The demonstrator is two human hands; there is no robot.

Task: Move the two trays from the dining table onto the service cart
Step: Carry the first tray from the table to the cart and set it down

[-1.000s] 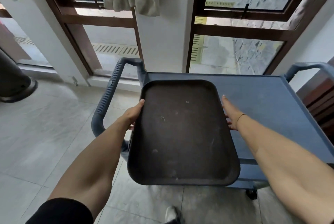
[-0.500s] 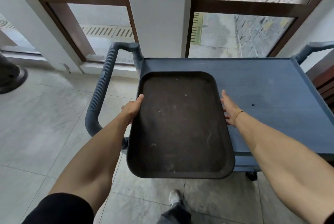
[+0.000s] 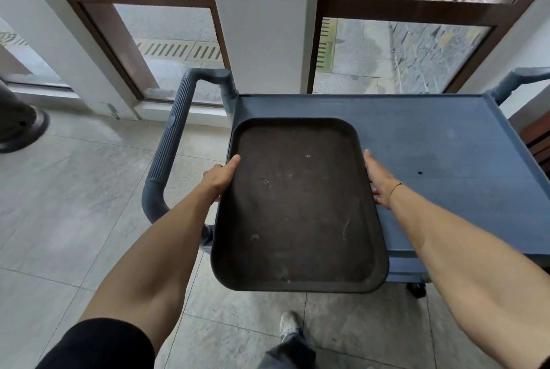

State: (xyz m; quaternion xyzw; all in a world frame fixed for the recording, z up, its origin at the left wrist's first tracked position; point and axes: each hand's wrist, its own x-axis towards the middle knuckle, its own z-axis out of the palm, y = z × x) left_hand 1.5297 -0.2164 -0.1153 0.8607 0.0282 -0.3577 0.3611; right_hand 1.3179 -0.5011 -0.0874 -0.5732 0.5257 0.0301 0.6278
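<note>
- A dark brown tray [image 3: 297,205] is held between the two hands, its long sides running away from the person.
- The left long edge of the tray is gripped by the left hand [image 3: 220,178], with the thumb laid along the rim and the other fingers hidden beneath it.
- The right long edge is pressed by the right hand [image 3: 379,179]; the fingers are stretched forward along the rim, and some fingertips are seen under the edge.
- Both hands are placed near the middle of the tray's length, opposite each other.
- The far half of the tray is seen over the left part of the blue service cart [image 3: 446,160]; the near half juts past the cart's front edge, above the tiled floor [image 3: 74,205].
- Whether the far end is resting on the cart top or held just above it cannot be told.
- The cart's ribbed handle [image 3: 172,142] is seen just left of the left hand.
- A thin bracelet [image 3: 395,187] is worn on the right wrist.
- A shoe [image 3: 288,324] is seen on the floor below the tray.
</note>
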